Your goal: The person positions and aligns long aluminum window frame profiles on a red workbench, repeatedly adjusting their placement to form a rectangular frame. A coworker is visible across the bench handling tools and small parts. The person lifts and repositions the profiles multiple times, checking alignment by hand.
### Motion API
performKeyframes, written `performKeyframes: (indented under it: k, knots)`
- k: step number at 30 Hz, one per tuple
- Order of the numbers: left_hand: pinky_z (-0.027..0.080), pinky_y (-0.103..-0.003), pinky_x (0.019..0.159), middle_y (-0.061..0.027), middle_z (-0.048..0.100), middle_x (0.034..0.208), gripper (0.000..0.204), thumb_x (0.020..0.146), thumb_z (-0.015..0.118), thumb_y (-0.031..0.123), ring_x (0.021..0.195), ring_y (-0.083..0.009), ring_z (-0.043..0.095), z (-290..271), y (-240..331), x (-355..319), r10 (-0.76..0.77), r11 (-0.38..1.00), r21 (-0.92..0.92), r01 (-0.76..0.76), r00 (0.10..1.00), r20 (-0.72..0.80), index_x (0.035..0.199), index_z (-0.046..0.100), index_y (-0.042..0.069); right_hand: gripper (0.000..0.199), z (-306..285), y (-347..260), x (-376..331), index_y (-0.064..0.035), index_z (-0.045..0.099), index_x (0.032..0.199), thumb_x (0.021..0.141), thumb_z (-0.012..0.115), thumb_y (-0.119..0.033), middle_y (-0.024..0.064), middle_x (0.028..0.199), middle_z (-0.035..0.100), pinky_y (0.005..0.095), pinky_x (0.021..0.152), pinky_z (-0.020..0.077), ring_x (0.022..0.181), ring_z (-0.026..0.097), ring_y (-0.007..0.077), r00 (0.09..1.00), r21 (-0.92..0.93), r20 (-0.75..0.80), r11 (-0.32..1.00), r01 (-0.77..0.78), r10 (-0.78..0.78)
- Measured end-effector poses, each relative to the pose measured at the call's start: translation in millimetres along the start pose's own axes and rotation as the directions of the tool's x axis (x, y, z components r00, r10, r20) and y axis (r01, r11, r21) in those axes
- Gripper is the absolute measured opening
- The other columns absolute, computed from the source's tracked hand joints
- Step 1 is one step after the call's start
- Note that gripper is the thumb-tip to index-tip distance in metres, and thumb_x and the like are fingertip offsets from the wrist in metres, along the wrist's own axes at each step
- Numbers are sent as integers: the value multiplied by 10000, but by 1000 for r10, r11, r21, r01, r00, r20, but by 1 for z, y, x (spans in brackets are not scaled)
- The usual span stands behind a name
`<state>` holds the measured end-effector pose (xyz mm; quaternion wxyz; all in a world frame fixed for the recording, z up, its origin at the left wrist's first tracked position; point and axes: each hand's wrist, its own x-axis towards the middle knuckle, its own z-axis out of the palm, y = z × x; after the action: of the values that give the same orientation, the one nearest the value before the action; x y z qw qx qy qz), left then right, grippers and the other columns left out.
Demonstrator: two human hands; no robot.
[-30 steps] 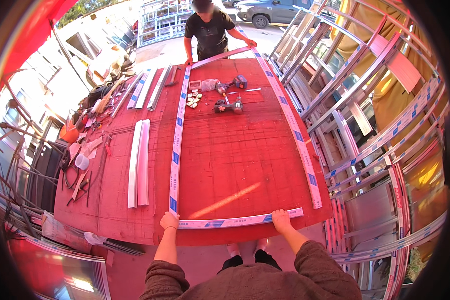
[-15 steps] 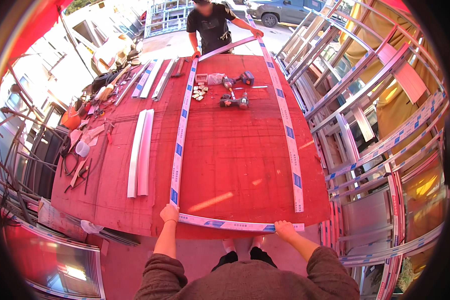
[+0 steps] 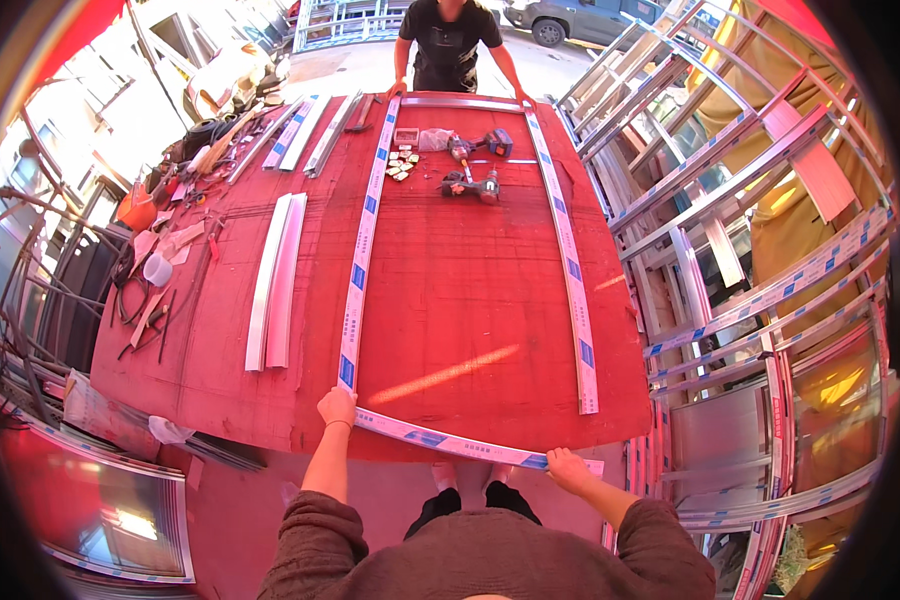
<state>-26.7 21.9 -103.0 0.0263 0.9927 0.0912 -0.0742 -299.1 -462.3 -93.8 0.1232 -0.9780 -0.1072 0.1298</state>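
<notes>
My left hand [image 3: 337,406] is closed round the near left corner, where a long film-covered metal bar [image 3: 368,220] meets the near crossbar [image 3: 460,443]. Towards that crossbar's other end, my right hand [image 3: 570,470] grips it just beyond the table's front edge. The crossbar slants, its right end nearer to me and apart from the near end of the right long bar [image 3: 567,255]. Across the far ends lies another crossbar [image 3: 460,102]. A co-worker [image 3: 452,45] stands behind it with a hand at each far corner.
Inside the bars on the red table [image 3: 440,300] lie two cordless drills [image 3: 470,187], small pale pieces [image 3: 401,165] and a small box [image 3: 406,136]. Loose profiles [image 3: 276,280] and a hammer [image 3: 361,115] lie left. Racks of metal frames [image 3: 710,190] stand right.
The far crossbar, slanted before with its right end raised, now lies straight across between the long bars. The co-worker's hand on that side has come down. My hands keep their grip.
</notes>
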Motion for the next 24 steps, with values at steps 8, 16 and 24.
performKeyframes:
  k: [8, 16, 24]
  knots:
    - [555, -400, 738, -149, 712, 877, 393, 812, 729, 422, 846, -293, 711, 9, -3, 2, -1, 1000, 25, 0, 1000, 14, 886, 669, 41, 168, -5, 34, 54, -39, 534, 926, 794, 596, -124, 144, 890, 589, 408, 778, 477, 880, 596, 309, 984, -342, -180, 938, -50, -13]
    - [555, -412, 737, -147, 711, 867, 386, 815, 718, 423, 843, -303, 707, 6, -1, 0, 46, 999, 6, -45, 999, -10, 890, 695, 45, 337, 16, -13, -6, -34, 521, 966, 751, 724, -195, 161, 932, 580, 437, 769, 507, 914, 594, 335, 998, -80, 37, 996, -39, 42]
    - [549, -418, 757, -142, 722, 912, 400, 803, 713, 464, 889, -297, 701, -16, -4, 11, 30, 999, 19, -34, 984, 177, 906, 731, 78, 324, -24, 5, 26, -52, 513, 938, 703, 726, -119, 140, 934, 560, 424, 800, 471, 908, 564, 319, 988, -117, -152, 993, -32, 14]
